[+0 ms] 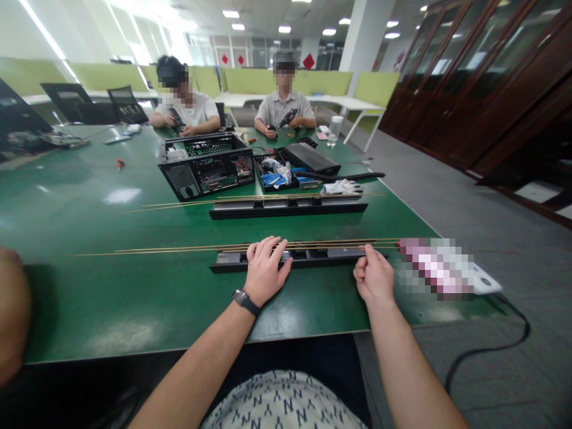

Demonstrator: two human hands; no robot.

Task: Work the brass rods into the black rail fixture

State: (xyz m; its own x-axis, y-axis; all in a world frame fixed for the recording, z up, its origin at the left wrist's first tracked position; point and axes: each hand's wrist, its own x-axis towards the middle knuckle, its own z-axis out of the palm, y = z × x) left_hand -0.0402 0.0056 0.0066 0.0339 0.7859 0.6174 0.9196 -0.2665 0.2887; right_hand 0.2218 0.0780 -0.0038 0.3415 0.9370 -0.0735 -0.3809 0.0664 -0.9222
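In front of me on the table lies a long black rail (330, 257) with a grey channel and several dark blocks in it. Thin brass-coloured rods (170, 249) run lengthwise along its top and stick out past both ends. My left hand (267, 268), with a watch on its wrist, rests palm down across the rail and rods, fingers stretched out. Near the rail's right end, my right hand (374, 273) is closed, thumb and forefinger pinching a rod. A second black rail (290, 208) lies parallel farther back, with similar rods along it.
Behind the rails stand an open black computer case (205, 167) and a black tray of gloves (277, 173). White gloves (342, 187) lie beside it. A power strip (487, 279) with a cord sits at the right edge. Two people sit opposite; another person's arm (13, 310) shows at left.
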